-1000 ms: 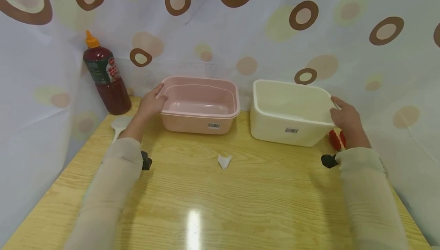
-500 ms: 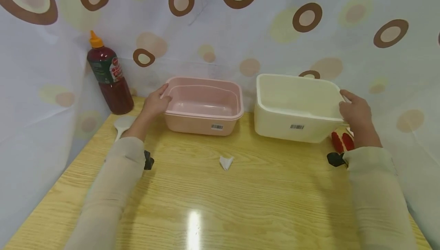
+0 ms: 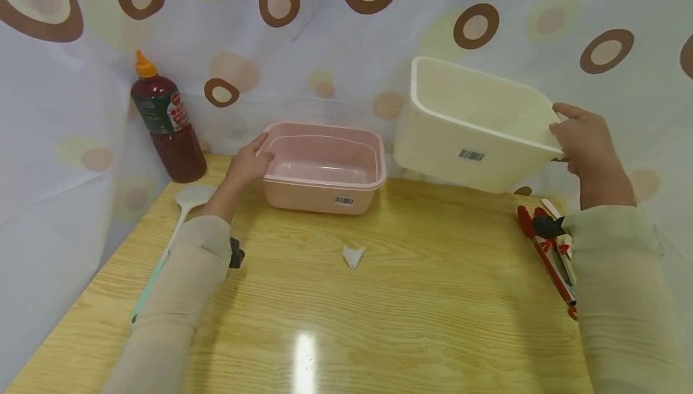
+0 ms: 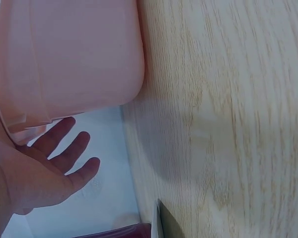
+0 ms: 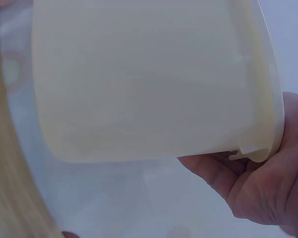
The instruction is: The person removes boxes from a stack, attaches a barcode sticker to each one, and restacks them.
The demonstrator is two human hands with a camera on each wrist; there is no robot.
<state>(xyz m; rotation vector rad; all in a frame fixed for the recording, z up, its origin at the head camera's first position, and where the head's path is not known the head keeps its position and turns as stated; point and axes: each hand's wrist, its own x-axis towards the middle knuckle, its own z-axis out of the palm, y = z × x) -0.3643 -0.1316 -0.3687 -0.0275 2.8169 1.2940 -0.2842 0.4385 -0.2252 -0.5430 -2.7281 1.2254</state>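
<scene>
At the back of the table stands a pink plastic basin (image 3: 303, 196), with a barcode label on its front. My left hand (image 3: 246, 168) grips its left rim, thumb on top; the left wrist view shows several fingers (image 4: 72, 151) beneath the rim. A cream plastic bin (image 3: 460, 147) is up off the table, tilted with its right end nearer. My right hand (image 3: 587, 135) holds it by its right end. In the right wrist view the fingers pass below the bin's lip (image 5: 263, 154). Both containers look bare inside where visible.
Red-handled tongs (image 3: 547, 261) lie at the right table edge, partly behind the right sleeve, with other utensils. A white-headed, green-handled turner (image 3: 189, 198) lies left. A red sauce bottle (image 3: 170, 129) stands back left. A folded white scrap (image 3: 354, 256) lies mid-table. A patterned sheet hangs behind.
My right hand has lifted the cream bin off the table, up and to the right, tilting it; the tongs beneath have come into view. My left hand stays on the pink basin, which moved slightly right.
</scene>
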